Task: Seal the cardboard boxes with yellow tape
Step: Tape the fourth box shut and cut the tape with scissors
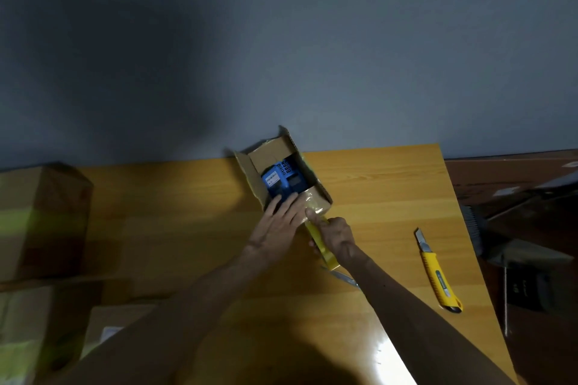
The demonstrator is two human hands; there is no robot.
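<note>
Filling the upper view: plain grey-blue wall [281,40], dim light. Below it a yellow-orange wooden surface [381,197], glare patch near the front edge.

Left edge: stacked cardboard boxes [40,222], blurred, some with a yellow-green band across them. Right of the surface: dark clutter [525,259], can't tell what it is.

Open cardboard box [271,151] sits at the far edge of the surface, against the wall, far flaps standing up. A blue device [278,180] with a white label lies inside. Its near flap is folded down, with a glossy strip across it.

Left hand [281,219] lies flat on the box's near end, fingers straight and spread. Right hand [336,236] grips the yellow tape [327,255] just beside the box, index finger stretched out and pressing onto the near flap.

Yellow utility knife [438,272] lies on the surface well to the right, blade out, untouched.
</note>
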